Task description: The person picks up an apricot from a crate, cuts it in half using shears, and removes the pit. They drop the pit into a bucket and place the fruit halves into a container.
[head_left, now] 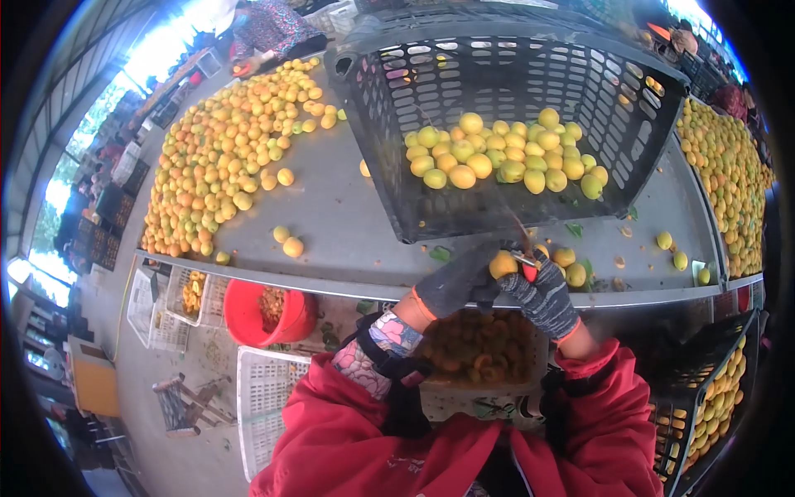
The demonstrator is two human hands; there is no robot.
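My left hand (457, 280), in a dark glove, has its fingers closed around a yellow-orange apricot (503, 264) above the near edge of the table. Right beside it, my right hand (544, 296) wears a grey striped glove and grips a small red-handled tool (529, 270) against the apricot's side. The tool's exact kind is hard to make out. Just beyond both hands stands a black plastic crate (397, 195), tilted with its open side toward me, with a layer of apricots (513, 149) in it.
A large heap of apricots (224, 157) covers the table's left; another heap (725, 182) lies right. Loose apricots (571, 265) rest near the front edge. Below are a red bucket (269, 313), white crates (265, 398), and a black crate of apricots (704, 406). A person (269, 33) is across the table.
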